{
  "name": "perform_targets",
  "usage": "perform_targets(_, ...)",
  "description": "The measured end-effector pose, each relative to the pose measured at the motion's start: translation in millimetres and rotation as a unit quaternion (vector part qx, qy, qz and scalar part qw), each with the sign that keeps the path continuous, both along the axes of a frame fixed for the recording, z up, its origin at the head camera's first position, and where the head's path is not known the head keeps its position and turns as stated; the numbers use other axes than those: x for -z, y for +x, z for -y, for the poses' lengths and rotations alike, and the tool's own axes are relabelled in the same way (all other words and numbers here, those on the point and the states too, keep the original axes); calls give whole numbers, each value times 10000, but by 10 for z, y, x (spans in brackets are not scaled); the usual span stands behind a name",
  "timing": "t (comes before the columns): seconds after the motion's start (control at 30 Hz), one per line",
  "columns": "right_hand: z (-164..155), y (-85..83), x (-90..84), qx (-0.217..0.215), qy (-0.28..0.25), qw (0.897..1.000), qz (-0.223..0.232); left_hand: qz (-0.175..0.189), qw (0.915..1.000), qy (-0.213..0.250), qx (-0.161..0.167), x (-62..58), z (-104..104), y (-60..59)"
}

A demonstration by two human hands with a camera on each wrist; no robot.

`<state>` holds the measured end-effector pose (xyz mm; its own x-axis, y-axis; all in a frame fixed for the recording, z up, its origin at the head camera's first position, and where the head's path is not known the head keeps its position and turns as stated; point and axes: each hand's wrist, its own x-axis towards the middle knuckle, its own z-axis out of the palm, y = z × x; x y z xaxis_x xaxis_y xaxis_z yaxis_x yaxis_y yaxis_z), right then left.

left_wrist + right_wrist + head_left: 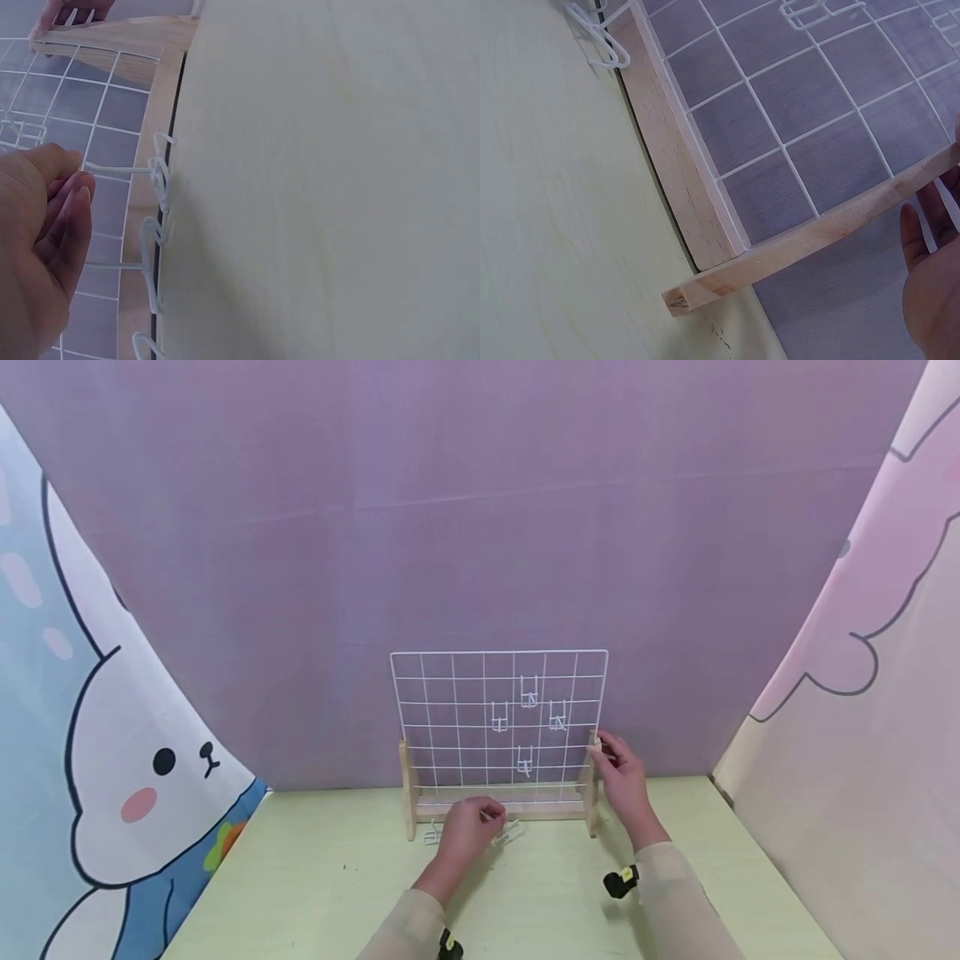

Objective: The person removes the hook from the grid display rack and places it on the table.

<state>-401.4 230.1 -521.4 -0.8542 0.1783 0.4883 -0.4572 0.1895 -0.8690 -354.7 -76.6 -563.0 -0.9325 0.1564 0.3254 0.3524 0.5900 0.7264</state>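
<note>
A white wire grid panel point(498, 652) stands upright in a wooden stand point(407, 789) on a pale green table point(315, 877). Several white wire hooks point(528, 692) hang on the grid's right half. My left hand point(491, 814) is low in front of the stand's base, and its thumb and forefinger pinch the end of a loose wire hook point(127, 171) lying on the table. My right hand point(603, 747) grips the top of the stand's right wooden post point(832, 225).
More loose hooks point(432, 836) lie on the table along the stand's base point(667, 142), and two show in the left wrist view point(150, 262). A purple cloth backdrop point(480, 527) hangs behind, with printed curtains at both sides.
</note>
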Motion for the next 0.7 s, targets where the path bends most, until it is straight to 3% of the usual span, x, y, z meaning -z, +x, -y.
perform_targets(0.47, -1, -12, 7, 53, 56, 10000, -28, -86, 9994, 327, -112, -213, 53, -25)
perform_targets(0.7, -4, 18, -7, -92, 73, 9999, -10, -301, 9961, 790, -255, -343, 63, -56)
